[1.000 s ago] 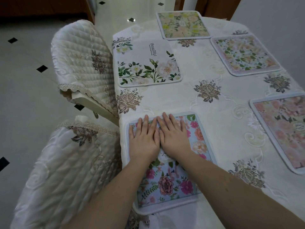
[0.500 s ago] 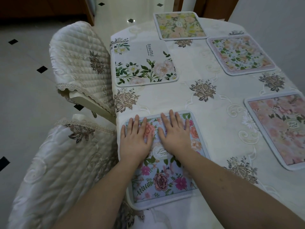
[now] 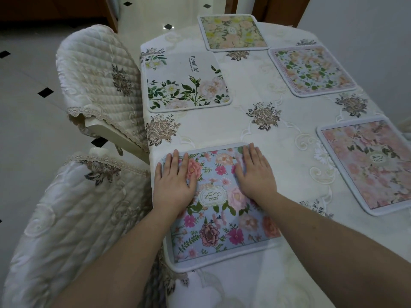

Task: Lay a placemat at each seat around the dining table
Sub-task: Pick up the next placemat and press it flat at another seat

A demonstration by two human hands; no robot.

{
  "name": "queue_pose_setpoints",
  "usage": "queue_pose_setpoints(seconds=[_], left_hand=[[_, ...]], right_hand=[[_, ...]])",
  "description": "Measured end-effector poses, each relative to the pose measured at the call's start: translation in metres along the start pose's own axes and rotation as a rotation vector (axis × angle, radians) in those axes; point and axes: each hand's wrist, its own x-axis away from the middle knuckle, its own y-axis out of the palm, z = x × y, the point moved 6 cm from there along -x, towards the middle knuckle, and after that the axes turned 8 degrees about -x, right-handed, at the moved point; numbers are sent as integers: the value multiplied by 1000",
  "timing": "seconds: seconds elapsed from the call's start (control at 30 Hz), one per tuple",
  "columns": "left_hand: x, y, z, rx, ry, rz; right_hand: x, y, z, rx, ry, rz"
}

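My left hand [image 3: 172, 184]: flat on the blue placemat [image 3: 219, 205], palm down, fingers [image 3: 175, 162] straight and together, lying along its left part with the tips near its far edge.
My right hand [image 3: 255, 174]: flat on the same blue placemat, fingers straight and slightly spread, on its right part, tips just short of the far right corner.
Grip: neither hand holds anything; both press the mat with open palms, apart from each other, with the round label at the mat's middle showing between them.
Blue placemat: lies on the table [image 3: 255, 141] at its near left edge, just beside the near chair [image 3: 66, 230].
White placemat [image 3: 186, 83]: beyond the blue placemat along the same table edge, in front of the far chair [image 3: 100, 78].
Yellow-green placemat [image 3: 233, 32]: at the table end farthest from the blue placemat.
Pale pink placemat [image 3: 311, 70]: across the table from the white one, far right of the blue placemat.
Deep pink placemat [image 3: 373, 165]: straight across the table from the blue placemat, well apart from it.
Tablecloth: cream with embroidered brown roses, one rose just beyond the blue placemat's far left corner.
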Motion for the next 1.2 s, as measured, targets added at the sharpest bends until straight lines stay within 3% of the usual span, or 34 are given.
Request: queue_pose_setpoints(seconds=[0.17, 0.27, 0.37, 0.57, 0.9, 1.2], left_hand=[[6, -1, -4, -29, 167, -26], [16, 1, -18, -32, 146, -71], [22, -4, -11, -94, 73, -79], [63, 7, 50, 36, 151, 21], [74, 13, 43, 34, 116, 14], [91, 9, 16, 11, 86, 5]], right_hand=[[13, -12, 22, 13, 25, -17], [26, -14, 19, 14, 12, 13], [44, -4, -10, -16, -63, 51], [75, 35, -76, -64, -149, -89], [84, 36, -69, -23, -158, -52], [101, 18, -10, 4, -61, 20]])
